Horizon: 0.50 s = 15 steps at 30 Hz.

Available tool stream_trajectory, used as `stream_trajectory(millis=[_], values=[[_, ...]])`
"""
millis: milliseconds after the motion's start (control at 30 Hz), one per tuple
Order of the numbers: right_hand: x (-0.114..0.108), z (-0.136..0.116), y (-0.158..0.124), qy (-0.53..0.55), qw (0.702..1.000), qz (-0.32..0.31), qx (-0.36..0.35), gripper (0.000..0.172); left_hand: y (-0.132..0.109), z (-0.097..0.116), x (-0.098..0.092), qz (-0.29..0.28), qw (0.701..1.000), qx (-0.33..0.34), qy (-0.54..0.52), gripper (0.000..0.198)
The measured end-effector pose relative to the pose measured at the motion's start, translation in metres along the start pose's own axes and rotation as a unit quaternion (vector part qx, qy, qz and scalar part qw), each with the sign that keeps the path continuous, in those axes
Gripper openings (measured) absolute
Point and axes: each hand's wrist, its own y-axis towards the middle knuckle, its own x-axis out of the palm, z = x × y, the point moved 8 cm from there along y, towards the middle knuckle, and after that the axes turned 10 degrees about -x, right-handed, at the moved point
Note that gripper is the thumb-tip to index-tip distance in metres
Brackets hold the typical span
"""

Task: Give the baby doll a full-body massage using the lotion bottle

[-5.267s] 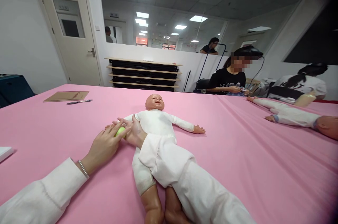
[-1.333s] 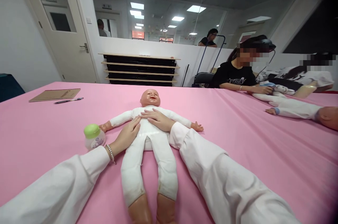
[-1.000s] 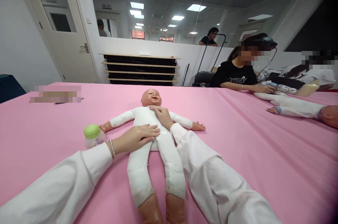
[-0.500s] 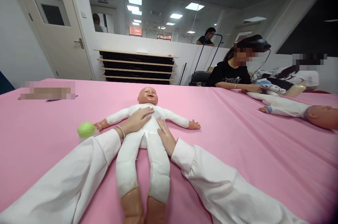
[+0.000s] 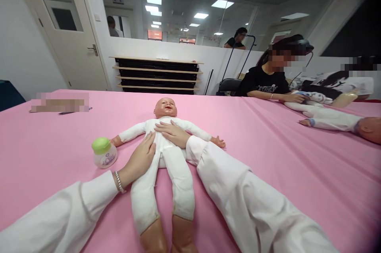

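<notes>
— What stands furthest left on the tabletop (image 5: 44,153)?
— A small bottle (image 5: 104,153) with a green cap; it is upright, just beside the doll's (image 5: 178,173) outstretched arm, and neither hand touches it.
— And the left hand (image 5: 139,159)?
— It lies flat against the doll's side at the waist; the fingers are straight and close together, gripping nothing; a bracelet sits at the wrist.
— Where is the doll itself?
— On its back in the middle of the pink tabletop; arms spread, head away, bare feet toward the camera.
— The right hand (image 5: 173,133)?
— Flat across the doll's chest, below the chin; fingers a little apart, pointing left, clasping nothing.
— Further right?
— A person in a black shirt (image 5: 262,82) sits at the far edge; a second doll (image 5: 336,120) lies near them, well apart from the first.
</notes>
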Motion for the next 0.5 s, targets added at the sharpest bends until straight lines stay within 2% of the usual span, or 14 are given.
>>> stream_trajectory(millis=[67,133,233,300,400,500], values=[[-0.005,0.013,0.008,-0.005,1.000,0.025,0.017,0.037,-0.013,0.005,-0.002,0.011,1.000,0.017,0.022,0.047],[-0.016,0.025,0.008,0.004,0.994,0.103,0.041,0.035,-0.020,0.016,-0.001,0.007,0.998,0.052,0.045,0.044],[-0.031,0.045,-0.011,0.056,0.956,0.269,0.102,0.035,-0.022,0.041,0.007,-0.057,0.986,0.143,0.066,0.041],[-0.032,0.056,-0.029,0.105,0.925,0.337,0.143,0.035,-0.020,0.059,0.014,-0.122,0.968,0.208,0.070,0.040],[-0.021,0.067,-0.052,0.159,0.904,0.345,0.199,0.040,-0.010,0.075,0.024,-0.193,0.941,0.267,0.078,0.040],[-0.006,0.068,-0.070,0.173,0.909,0.292,0.242,0.051,0.008,0.081,0.031,-0.202,0.934,0.282,0.086,0.041]])
